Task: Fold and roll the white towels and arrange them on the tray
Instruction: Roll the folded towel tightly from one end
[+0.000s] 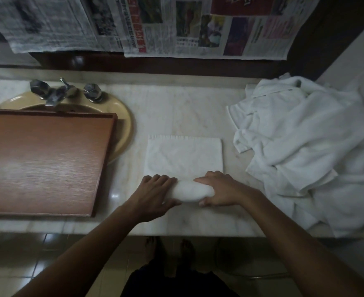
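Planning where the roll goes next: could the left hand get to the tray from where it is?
Probably yes. The left hand is on the rolled towel, and the tray lies just to its left on the same counter, with only bare counter between them.

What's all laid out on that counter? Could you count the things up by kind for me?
Wooden tray: 1
Towel being rolled: 1
Heap of unfolded white towels: 1 heap; the number in it cannot be told
Sink: 1
Tap with two handles: 1
Hands at work, left hand and right hand: 2
Total: 7
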A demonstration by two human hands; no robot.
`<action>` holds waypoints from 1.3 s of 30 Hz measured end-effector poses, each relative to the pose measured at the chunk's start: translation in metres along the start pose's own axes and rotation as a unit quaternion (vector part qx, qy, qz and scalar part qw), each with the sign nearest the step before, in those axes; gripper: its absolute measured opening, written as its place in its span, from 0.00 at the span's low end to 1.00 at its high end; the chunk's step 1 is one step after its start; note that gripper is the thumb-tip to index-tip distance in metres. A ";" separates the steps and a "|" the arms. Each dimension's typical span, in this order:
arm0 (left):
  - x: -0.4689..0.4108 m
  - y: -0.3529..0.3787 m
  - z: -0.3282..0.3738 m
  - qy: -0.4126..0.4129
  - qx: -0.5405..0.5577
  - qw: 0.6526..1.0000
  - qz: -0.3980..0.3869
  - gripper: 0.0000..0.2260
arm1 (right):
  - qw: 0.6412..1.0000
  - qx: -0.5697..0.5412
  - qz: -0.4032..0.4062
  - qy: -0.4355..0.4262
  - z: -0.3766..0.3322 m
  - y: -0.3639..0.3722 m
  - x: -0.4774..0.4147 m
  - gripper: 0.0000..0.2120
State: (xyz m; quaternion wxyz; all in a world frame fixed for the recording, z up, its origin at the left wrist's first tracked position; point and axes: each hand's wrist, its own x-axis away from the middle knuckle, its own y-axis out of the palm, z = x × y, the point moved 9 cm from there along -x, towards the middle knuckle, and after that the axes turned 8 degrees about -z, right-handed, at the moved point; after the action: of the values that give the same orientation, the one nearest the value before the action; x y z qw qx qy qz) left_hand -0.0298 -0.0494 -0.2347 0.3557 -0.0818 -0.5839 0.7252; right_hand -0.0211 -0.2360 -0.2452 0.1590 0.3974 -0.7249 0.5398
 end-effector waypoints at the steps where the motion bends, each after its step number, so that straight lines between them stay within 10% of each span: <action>1: -0.004 -0.001 -0.002 -0.001 -0.002 1.000 -0.014 0.32 | 1.000 0.000 -0.007 0.012 0.001 -0.002 0.000 0.42; 11: -0.047 -0.016 -0.026 -0.034 0.085 0.991 -0.097 0.35 | 0.961 0.112 0.250 0.045 -0.060 0.017 0.031 0.40; 19: -0.018 -0.035 -0.001 -0.041 -0.067 0.987 0.142 0.27 | 0.959 0.127 0.246 0.057 -0.044 -0.003 0.003 0.47; 25: -0.033 -0.017 -0.026 -0.042 -0.101 0.992 0.059 0.46 | 0.961 0.181 0.201 0.055 -0.036 -0.025 -0.018 0.47; 39: 0.029 0.006 -0.006 0.034 0.115 0.993 0.001 0.34 | 0.990 0.094 0.107 0.004 -0.033 0.029 0.028 0.35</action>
State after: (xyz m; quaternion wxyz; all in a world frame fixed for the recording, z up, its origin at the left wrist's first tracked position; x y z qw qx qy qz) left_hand -0.0508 -0.0270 -0.2337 0.3814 -0.0658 -0.4838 0.7850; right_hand -0.0672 -0.2143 -0.2338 0.0651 0.3288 -0.7087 0.6207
